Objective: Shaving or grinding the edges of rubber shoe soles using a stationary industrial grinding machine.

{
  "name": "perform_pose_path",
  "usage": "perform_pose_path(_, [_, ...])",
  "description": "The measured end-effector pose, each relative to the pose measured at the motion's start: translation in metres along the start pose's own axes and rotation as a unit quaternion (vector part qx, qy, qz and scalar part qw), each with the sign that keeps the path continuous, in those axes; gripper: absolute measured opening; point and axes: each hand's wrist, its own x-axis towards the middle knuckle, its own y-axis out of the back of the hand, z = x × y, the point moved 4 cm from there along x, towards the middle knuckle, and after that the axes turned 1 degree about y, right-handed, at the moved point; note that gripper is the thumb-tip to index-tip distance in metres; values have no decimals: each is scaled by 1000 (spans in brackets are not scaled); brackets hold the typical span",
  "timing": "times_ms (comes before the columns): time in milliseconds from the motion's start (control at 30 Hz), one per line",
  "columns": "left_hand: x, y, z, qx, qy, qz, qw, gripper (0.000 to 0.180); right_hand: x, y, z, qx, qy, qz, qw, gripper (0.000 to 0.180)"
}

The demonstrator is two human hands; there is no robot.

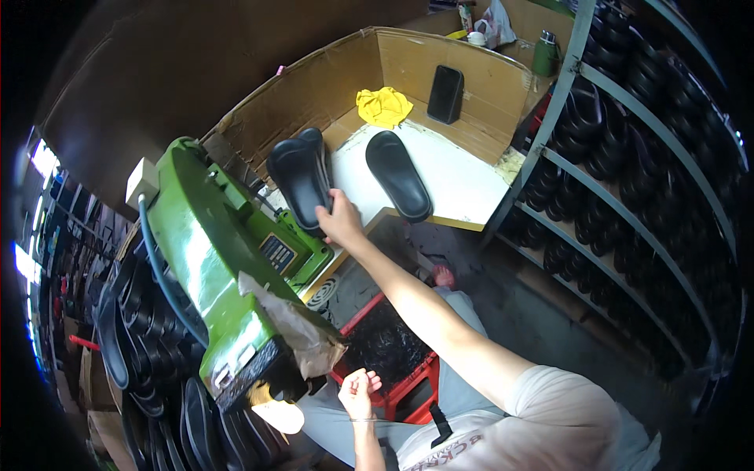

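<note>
My right hand (342,220) reaches across to the white worktop and grips the near edge of a black shoe sole (300,182). More of the same black soles stand behind it, pressed close together beside the green machine (192,228). To their right, a single black sole (398,174) lies flat on the worktop. My left hand (360,392) is held low, by the lower end of the machine, above my lap. Its fingers are curled in, and I see nothing in them.
Cardboard walls (452,59) enclose the white worktop (463,187). On it are a yellow cloth (383,107) and a dark, upright phone-shaped object (446,94). A red crate (433,375) with black scraps sits below. Racks (644,208) of black footwear stand right; many soles (200,424) hang left.
</note>
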Motion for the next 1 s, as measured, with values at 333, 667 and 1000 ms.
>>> perform_pose_path(333, [-58,-26,80,60,-136,-52,988,25,-197,200,-25,126,120,-44,984,45])
perform_pose_path(667, [-62,-69,123,179,-190,-117,958,24,-247,105,4,130,187,-288,930,75])
perform_pose_path(1000, [-28,-58,138,280,-350,16,894,14,-383,75,171,362,-298,-308,828,45])
